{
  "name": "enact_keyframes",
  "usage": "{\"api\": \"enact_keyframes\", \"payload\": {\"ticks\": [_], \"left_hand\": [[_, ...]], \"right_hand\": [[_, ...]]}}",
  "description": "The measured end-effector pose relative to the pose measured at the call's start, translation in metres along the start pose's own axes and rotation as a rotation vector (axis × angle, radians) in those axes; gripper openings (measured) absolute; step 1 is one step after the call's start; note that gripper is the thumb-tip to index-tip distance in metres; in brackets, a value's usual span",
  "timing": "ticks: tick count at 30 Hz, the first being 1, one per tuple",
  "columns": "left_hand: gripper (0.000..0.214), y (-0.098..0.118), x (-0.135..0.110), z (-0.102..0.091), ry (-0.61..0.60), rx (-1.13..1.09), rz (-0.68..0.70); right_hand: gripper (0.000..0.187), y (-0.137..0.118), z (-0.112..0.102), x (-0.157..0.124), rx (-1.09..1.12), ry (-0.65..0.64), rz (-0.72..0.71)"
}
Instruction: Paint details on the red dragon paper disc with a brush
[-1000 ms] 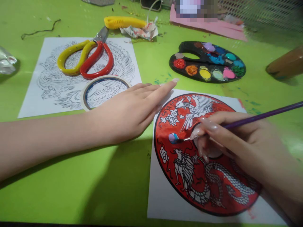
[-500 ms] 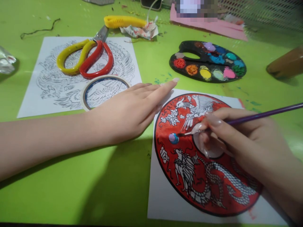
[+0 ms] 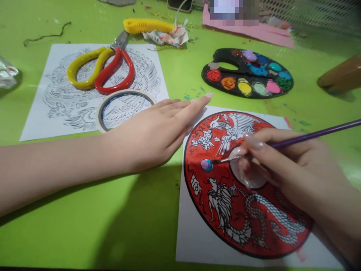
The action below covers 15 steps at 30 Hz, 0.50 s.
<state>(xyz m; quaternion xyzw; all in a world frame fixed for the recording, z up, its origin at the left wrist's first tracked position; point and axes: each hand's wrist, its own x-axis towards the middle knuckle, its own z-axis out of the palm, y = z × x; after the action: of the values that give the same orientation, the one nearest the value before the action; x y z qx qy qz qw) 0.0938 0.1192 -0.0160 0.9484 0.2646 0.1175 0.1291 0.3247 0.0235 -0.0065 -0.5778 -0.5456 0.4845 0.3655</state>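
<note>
On the white sheet (image 3: 194,229), within the red disc (image 3: 222,177), a small lilac-and-blue ball (image 3: 207,165), with the dark tip of the purple paintbrush (image 3: 313,135) right at its edge; hard to say whether touching or just short of contact. Looks easy to spoil: a stray dark streak across the lilac or the red ground, from any wobble with bristles so near. Possible too, smudging beneath the right hand (image 3: 299,169), its lower fingers over the disc's white centre, in case of wet paint there; wetness impossible to judge. Also a crooked stroke, from a shift of the sheet under a lightened left hand (image 3: 160,131).

Between the two hands, the ball: just left of the right fingertips, to the right of and below the left ones. In the right hand, a tight pinch of thumb and fingers around the paintbrush near its metal collar. On the left, fingers flat and extended over the sheet's upper corner, no grip visible.

Farther out, beside the left wrist, a tape roll (image 3: 100,109); beyond, scissors (image 3: 119,44) and a black palette (image 3: 245,73) of many colours.
</note>
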Motion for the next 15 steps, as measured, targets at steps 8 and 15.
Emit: {"api": "enact_keyframes", "payload": {"ticks": [8,15], "left_hand": [[0.052,0.0000,-0.0012,0.0001,0.014,0.000,0.007],[0.052,-0.0005,-0.0008,0.0020,0.019,0.005,0.018]], "right_hand": [[0.020,-0.0015,0.0009,-0.0005,0.046,-0.030,0.009],[0.018,-0.0018,0.0017,0.0005,0.019,-0.025,0.023]]}}
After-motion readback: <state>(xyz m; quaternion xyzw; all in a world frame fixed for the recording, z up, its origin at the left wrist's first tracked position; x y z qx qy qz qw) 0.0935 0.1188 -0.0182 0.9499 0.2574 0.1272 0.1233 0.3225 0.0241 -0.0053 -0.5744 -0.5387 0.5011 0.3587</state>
